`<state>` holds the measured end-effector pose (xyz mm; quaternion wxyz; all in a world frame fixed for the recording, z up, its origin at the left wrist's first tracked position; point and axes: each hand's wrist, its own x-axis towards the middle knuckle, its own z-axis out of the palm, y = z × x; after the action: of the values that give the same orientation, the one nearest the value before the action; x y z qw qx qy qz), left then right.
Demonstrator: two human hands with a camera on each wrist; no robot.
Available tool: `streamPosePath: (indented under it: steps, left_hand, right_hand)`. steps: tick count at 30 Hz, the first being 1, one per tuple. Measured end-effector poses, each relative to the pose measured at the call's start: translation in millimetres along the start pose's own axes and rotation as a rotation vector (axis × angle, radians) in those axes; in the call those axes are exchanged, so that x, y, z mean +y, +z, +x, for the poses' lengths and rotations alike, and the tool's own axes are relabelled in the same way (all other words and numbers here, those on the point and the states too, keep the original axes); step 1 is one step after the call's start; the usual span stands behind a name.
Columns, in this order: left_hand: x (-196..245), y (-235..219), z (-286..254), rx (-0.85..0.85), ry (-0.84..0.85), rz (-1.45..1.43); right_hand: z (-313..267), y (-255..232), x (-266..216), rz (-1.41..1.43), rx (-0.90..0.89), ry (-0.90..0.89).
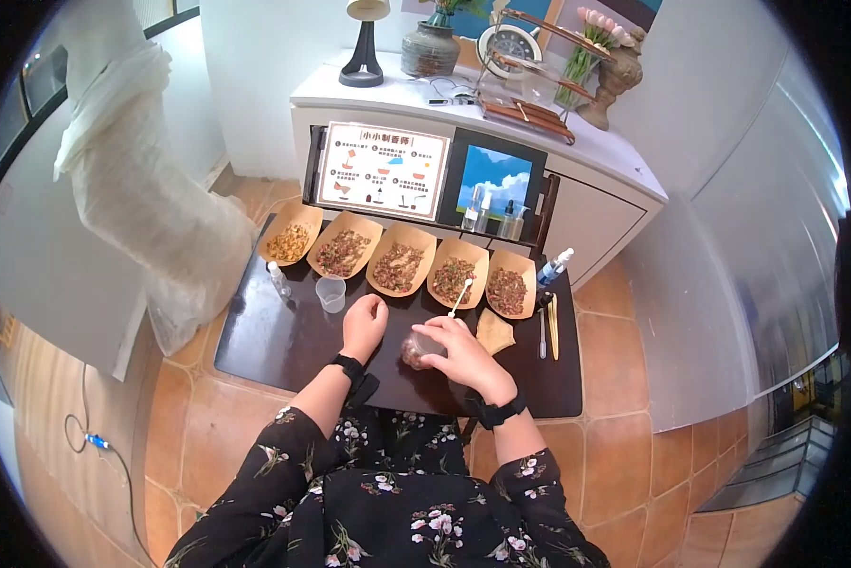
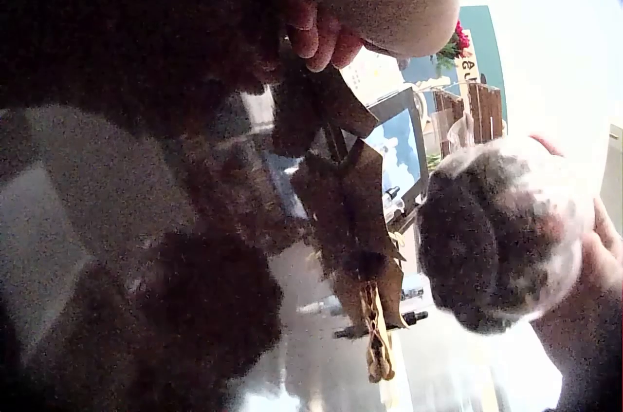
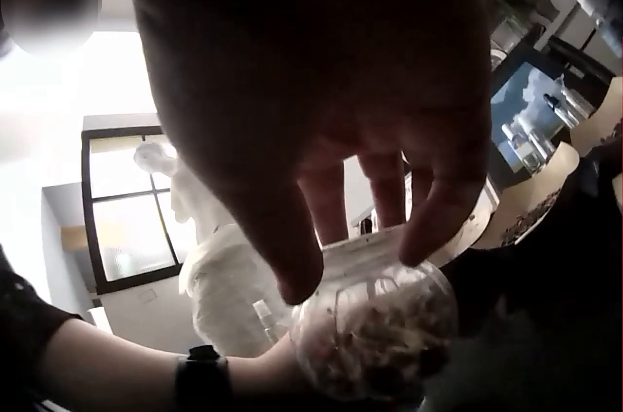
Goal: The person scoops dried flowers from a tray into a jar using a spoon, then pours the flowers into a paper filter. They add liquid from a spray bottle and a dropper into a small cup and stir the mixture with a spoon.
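My right hand [image 1: 468, 358] grips a round clear jar [image 1: 416, 350] over the near part of the dark table. Thumb and fingertips pinch the jar near its rim in the right wrist view, and dried petal-like pieces [image 3: 375, 344] show through its wall. Beside it to the left, my left hand [image 1: 365, 324] holds nothing visible, its fingers loosely curled in the left wrist view. Just beyond the right hand, a small light-coloured spoon [image 1: 460, 295] leans in a paper tray [image 1: 483, 276] of dried flower bits. A tan cloth pouch [image 1: 495, 333] lies right of that hand.
More paper trays [image 1: 378, 227] of dried material line the table's far side. A clear plastic cup [image 1: 331, 295] and a small spray bottle [image 1: 279, 282] stand at left. Wooden tweezers [image 1: 553, 329] and a blue-labelled bottle [image 1: 555, 267] are at right. Behind stands a printed sign [image 1: 380, 170].
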<state>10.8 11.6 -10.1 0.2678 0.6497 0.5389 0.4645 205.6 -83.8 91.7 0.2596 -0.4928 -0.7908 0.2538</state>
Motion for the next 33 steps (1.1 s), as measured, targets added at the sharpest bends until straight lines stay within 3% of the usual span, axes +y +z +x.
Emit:
streamPosePath:
  steps: [4,6,8,10,13,16,18,19,22,24,26,30,33]
  left_hand:
    - [-2,2,-2,0.032,0.028,0.009]
    - [-2,1,1,0.046,0.039,0.005]
    - [-2,2,-1,0.03,0.027,0.0]
    - [0,2,-2,0.025,0.017,-0.009]
    - [0,1,0,0.024,0.007,-0.017]
    - [0,1,-2,0.012,0.002,-0.003]
    - [1,-1,0,0.003,0.003,0.013]
    - [1,-1,-1,0.009,0.006,0.0]
    - [0,0,0,0.018,0.017,-0.002]
    - [-1,0,-1,0.019,0.027,0.011]
    - [-1,1,0,0.026,0.01,0.009]
    - [0,2,-2,0.034,0.011,-0.008]
    - [0,1,0,0.025,0.011,-0.016]
  right_hand:
    - [-1,-1,0,-0.284,0.084,0.045]
    - [-1,0,3,-0.212,0.0,0.033]
    - [-1,4,-5,-0.203,0.14,-0.026]
    - [-3,4,0,-0.276,0.122,0.019]
    - [-1,3,1,-0.117,-0.003,0.056]
    - [-3,3,-1,-0.207,0.11,0.067]
    - [-2,-1,5,-0.101,-0.003,0.078]
    - [-1,1,4,-0.02,0.064,0.029]
    - [0,-6,-2,-0.203,0.177,0.008]
    - [-2,-10,1,-0.217,0.109,0.071]
    - [-2,-8,6,-0.071,0.073,0.001]
    - [-3,-7,4,-0.22,0.174,0.036]
    - [-1,-8,5,-0.113,0.066,0.045]
